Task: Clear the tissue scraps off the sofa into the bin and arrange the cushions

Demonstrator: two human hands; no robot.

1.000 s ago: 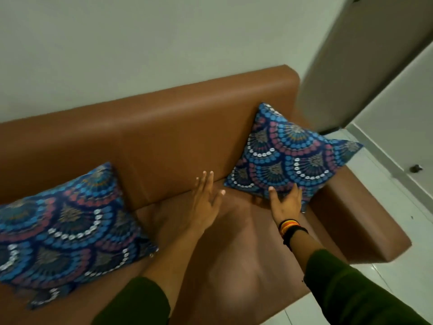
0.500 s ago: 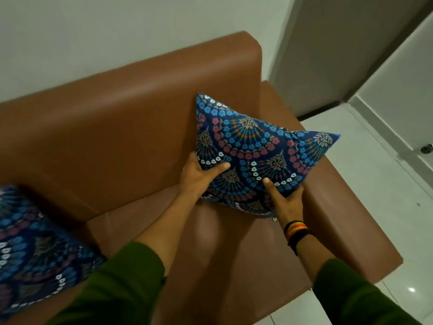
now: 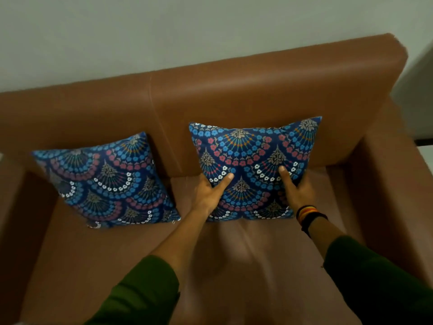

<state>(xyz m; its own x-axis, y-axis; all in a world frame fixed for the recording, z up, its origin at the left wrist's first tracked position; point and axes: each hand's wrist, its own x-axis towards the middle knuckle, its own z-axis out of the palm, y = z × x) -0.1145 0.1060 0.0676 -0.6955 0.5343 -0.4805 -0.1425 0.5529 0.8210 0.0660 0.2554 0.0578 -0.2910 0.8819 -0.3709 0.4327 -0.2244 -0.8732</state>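
Two blue patterned cushions lean against the backrest of a brown leather sofa [image 3: 269, 90]. The right cushion [image 3: 255, 148] stands upright on the right seat. My left hand [image 3: 210, 195] grips its lower left edge, thumb across the front. At the cushion's lower right edge my right hand [image 3: 296, 191] holds it the same way, with bands on the wrist. The left cushion [image 3: 105, 179] rests tilted on the left seat, touched by neither hand. No tissue scraps or bin are in view.
Sofa armrests rise at the left [image 3: 21, 195] and right [image 3: 393, 195]. A pale wall [image 3: 187, 26] stands behind the backrest. A strip of light floor [image 3: 425, 153] shows at the far right.
Both hands took hold of the right cushion in the armrest corner, turned it square and set it upright against the backrest. The view swung left and now takes in the left cushion.
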